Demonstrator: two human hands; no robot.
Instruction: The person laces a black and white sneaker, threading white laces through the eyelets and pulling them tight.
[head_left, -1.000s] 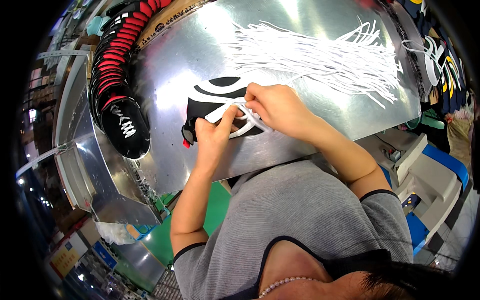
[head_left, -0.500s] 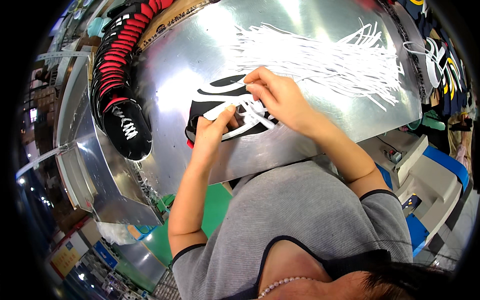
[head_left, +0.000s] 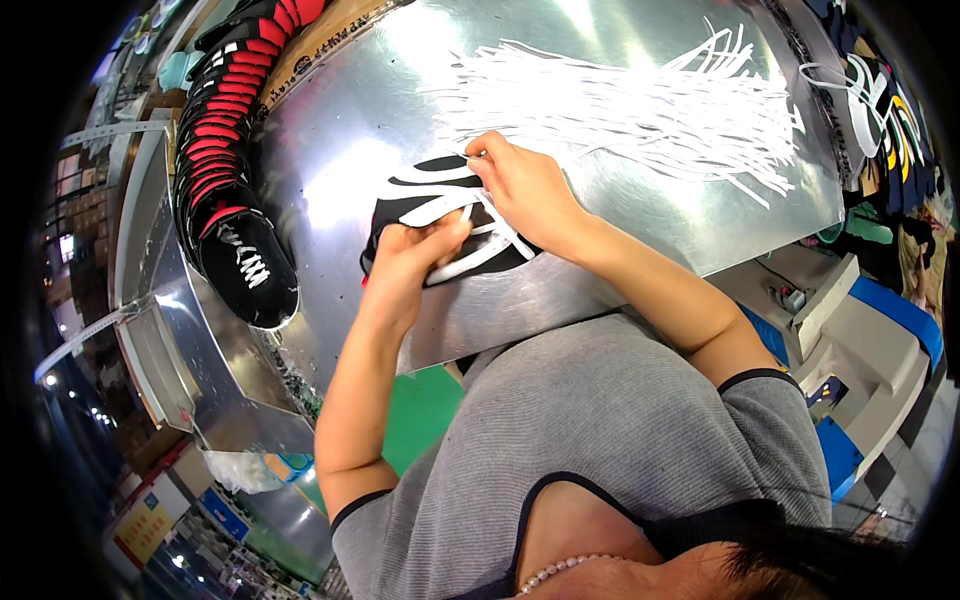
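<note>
A black shoe upper with white stripes point(head_left: 386, 214) lies on the metal tabletop in front of me. My left hand point(head_left: 412, 252) grips it on the near left side, thumb on top and the other fingers partly hidden inside the opening. White shoelace strands point(head_left: 512, 238) cross its right part. At the upper's far edge my right hand point(head_left: 528, 195) makes a pinch with thumb and forefinger; a bit of white shoelace seems to be between the tips, mostly covered by the fingers.
Beyond the upper, a broad pile of loose white shoelaces point(head_left: 620, 110) covers the tabletop point(head_left: 340, 130). A long stack of black and red shoe uppers point(head_left: 225, 130) runs along the left edge. More laces and dark uppers point(head_left: 890, 125) hang at the right. A grey and blue machine point(head_left: 850, 340) stands lower right.
Both hands and the upper have shifted slightly left. My left hand has turned further over the upper, and the loose strands there lie differently. My right hand keeps its pinch.
</note>
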